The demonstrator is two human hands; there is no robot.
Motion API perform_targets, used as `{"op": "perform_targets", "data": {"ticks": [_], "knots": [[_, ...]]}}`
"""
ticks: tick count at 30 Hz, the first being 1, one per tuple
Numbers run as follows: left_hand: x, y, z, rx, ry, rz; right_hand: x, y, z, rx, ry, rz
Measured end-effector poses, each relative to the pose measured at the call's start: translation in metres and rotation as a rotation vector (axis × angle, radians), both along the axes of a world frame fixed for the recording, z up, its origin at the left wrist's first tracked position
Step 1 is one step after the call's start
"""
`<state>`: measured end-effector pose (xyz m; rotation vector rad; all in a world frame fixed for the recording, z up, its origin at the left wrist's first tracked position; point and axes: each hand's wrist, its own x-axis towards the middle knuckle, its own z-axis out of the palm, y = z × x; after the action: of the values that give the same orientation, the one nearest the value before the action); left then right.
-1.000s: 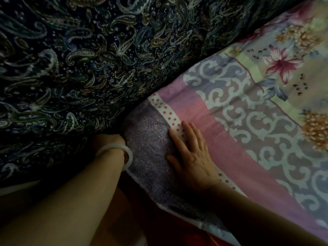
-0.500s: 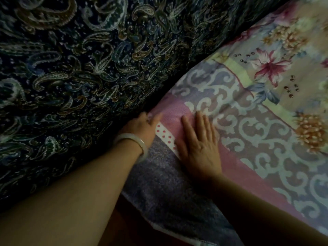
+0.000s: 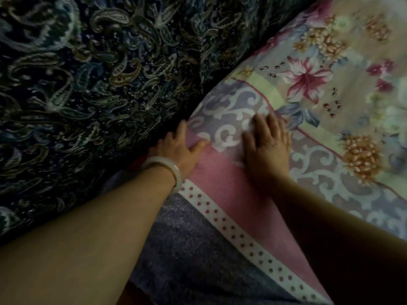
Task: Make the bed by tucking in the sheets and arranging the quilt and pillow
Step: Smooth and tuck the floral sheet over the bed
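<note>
Dark paisley fabric of the quilt (image 3: 88, 84) is draped over the upper left of the bed, its lower edge meeting the floral sheet (image 3: 330, 95), which is spread across the right side. The left hand (image 3: 178, 150), with a pale bangle (image 3: 167, 170) worn at the wrist, is pushed in at that seam, fingers partly hidden, thumb resting on the sheet's pink band. The right hand (image 3: 267, 146) is laid flat and released on the sheet, just beside the left.
</note>
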<state>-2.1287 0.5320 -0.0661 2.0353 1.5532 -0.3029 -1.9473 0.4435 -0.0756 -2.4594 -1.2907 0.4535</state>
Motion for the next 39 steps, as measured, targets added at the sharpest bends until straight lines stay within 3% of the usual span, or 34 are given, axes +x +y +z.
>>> {"op": "perform_targets", "data": {"ticks": [6, 8, 9, 11, 12, 14, 17, 23, 26, 32, 39], "knots": [[0.01, 0.005, 0.004, -0.039, 0.147, 0.22, -0.005, -0.015, -0.004, 0.005, -0.012, 0.391], [0.022, 0.003, 0.014, 0.083, 0.185, 0.178, 0.004, -0.014, -0.002, 0.082, 0.021, 0.436], [0.032, 0.002, 0.018, 0.245, 0.116, 0.07, 0.01, -0.01, 0.0, 0.139, 0.028, 0.371], [0.053, 0.002, 0.023, 0.47, -0.192, -0.198, 0.021, 0.005, 0.003, 0.183, 0.031, 0.13], [0.066, 0.005, 0.023, 0.467, -0.295, -0.309, 0.027, 0.015, 0.005, 0.143, 0.047, 0.029], [0.083, 0.013, 0.015, 0.322, -0.298, -0.361, 0.036, 0.03, 0.003, -0.013, 0.082, -0.032], [0.081, 0.023, -0.005, 0.138, -0.073, -0.236, 0.034, 0.032, -0.007, -0.116, 0.022, 0.094], [0.063, 0.032, -0.006, -0.059, -0.018, 0.114, 0.019, -0.033, -0.005, -0.016, 0.008, 0.46], [0.04, 0.019, -0.003, -0.058, 0.081, 0.147, 0.01, -0.074, -0.002, -0.045, 0.013, 0.588], [0.01, -0.044, 0.01, 0.12, 0.256, 0.046, 0.015, -0.138, 0.007, -0.043, 0.141, 0.699], [0.014, -0.182, 0.033, 0.035, 0.161, 0.041, 0.051, -0.249, 0.023, 0.015, 0.31, 0.585]]}}
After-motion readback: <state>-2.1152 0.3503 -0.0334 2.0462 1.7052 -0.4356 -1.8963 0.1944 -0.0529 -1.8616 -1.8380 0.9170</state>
